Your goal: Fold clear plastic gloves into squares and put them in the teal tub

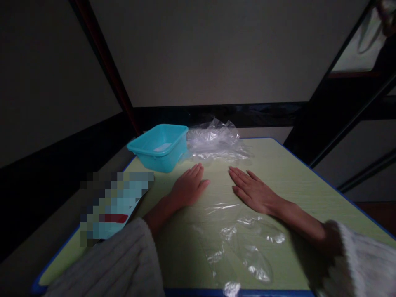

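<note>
I have the left hand palm-down with fingers together, the right hand slightly spread, both empty, while from here the clear plastic on the near side of the table looks light, limp and slippery, best pinched at an edge

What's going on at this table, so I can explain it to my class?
A person's left hand and right hand lie spread, palms down, at the table, apart from each other and gripping nothing. Nearer the person lies a crinkled piece of clear plastic; whether either hand touches its edge is hard to tell. Beyond the hands sits a heap of clear plastic, beside a turquoise basket at the far left.
</note>
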The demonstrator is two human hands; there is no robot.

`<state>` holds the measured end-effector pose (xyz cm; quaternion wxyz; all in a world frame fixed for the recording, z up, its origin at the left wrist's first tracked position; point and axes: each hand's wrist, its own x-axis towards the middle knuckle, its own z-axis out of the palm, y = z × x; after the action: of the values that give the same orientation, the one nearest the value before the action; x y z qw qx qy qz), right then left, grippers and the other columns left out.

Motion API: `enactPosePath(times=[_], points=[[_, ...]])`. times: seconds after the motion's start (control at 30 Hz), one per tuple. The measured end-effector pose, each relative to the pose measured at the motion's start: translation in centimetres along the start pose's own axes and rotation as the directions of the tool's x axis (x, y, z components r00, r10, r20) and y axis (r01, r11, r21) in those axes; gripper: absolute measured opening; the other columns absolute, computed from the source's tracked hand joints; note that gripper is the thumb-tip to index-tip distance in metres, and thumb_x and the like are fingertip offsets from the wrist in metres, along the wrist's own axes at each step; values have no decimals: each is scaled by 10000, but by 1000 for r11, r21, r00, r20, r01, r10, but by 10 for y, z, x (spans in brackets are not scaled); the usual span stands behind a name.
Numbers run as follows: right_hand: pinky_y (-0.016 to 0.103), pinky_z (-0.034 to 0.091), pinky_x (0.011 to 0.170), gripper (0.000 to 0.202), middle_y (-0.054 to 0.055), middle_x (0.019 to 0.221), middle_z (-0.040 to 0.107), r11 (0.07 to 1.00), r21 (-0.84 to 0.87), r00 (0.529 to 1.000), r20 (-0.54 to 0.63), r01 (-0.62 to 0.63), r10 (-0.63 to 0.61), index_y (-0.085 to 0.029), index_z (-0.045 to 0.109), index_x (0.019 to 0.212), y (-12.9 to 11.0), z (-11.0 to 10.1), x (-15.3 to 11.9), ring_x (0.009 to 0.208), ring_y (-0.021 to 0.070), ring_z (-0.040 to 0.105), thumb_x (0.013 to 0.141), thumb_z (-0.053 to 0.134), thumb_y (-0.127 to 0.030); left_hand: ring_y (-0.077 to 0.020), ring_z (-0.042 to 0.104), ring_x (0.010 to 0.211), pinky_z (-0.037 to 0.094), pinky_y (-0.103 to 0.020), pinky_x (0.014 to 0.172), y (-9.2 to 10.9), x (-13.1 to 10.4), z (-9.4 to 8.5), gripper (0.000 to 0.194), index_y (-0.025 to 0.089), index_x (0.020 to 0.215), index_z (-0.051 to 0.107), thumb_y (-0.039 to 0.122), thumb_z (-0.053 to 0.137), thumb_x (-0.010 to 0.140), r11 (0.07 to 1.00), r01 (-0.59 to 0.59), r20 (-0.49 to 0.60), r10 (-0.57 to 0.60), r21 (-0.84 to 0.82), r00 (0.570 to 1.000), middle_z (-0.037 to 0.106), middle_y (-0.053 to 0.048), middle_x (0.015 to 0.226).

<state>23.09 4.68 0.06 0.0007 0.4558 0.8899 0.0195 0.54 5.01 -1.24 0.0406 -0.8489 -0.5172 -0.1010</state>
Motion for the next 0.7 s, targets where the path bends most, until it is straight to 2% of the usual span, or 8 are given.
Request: enactPosePath(times=[0.13, 0.33, 0.5, 0.6, 0.7], points=[[444, 225, 1066, 546, 113, 1452, 211, 1000, -12, 1000, -14, -18, 18, -74, 263, 1388, 4, 2, -1, 1328, 215, 217, 926, 175, -352, -256, 320, 1303, 341, -408, 1037, -10, -5, -1, 495, 22, 1275, 392, 358, 288, 927, 1000, 23, 1, -23, 8, 1000, 371, -215, 1376], [483, 208, 1063, 545, 86, 1454, 216, 997, 13, 997, -17, -71, 72, -98, 236, 1403, 17, 6, -3, 1331, 209, 211, 925, 159, -349, -253, 295, 1315, 327, -399, 1043, -9, -5, -2, 519, 12, 1294, 370, 372, 289, 929, 999, 40, 31, -41, 22, 999, 352, -202, 1393], [502, 246, 1044, 526, 66, 1438, 285, 992, 38, 990, -74, -122, 124, -175, 263, 1403, 31, 11, -2, 1312, 226, 265, 921, 176, -367, -277, 301, 1311, 315, -441, 1041, -16, -8, -4, 520, 22, 1296, 374, 379, 318, 922, 997, 64, 43, -66, 43, 997, 359, -194, 1391], [519, 249, 1036, 533, 96, 1425, 313, 980, 56, 974, -115, -188, 194, -143, 301, 1385, 37, 12, -1, 1304, 240, 287, 921, 169, -370, -297, 300, 1309, 294, -481, 1042, -21, -8, -5, 515, 4, 1288, 379, 362, 322, 921, 994, 90, 37, -92, 59, 995, 355, -211, 1388], [520, 252, 1035, 537, 137, 1416, 323, 978, 92, 959, -201, -185, 200, -99, 311, 1374, 31, 8, -3, 1301, 242, 295, 923, 164, -350, -290, 294, 1313, 267, -478, 1059, -17, -6, -8, 492, -13, 1280, 377, 318, 314, 921, 988, 144, -40, -142, 62, 989, 348, -222, 1389]])
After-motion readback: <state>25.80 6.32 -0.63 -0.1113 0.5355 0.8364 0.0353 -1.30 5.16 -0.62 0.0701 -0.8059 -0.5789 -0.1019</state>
